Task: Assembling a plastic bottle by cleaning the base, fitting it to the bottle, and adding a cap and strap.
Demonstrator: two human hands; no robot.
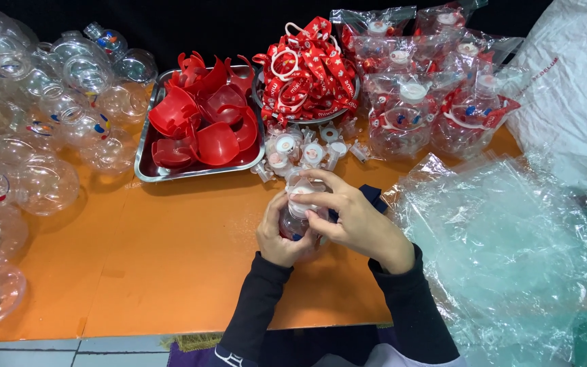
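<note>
Clear bottle (294, 221) held above the orange counter (171, 258), just in front of the steel tray (145, 170). Left hand (281, 234) grip clenched around its body; right hand (351, 217) grip grasping the white cap (300, 192) on top. Tray holds red shells (202, 115). Clear globes (42, 115) lie left of the tray, plastic bags (504, 245) well right.

Orange table (171, 258) — red cups (202, 122), red-white straps (310, 71).
</note>
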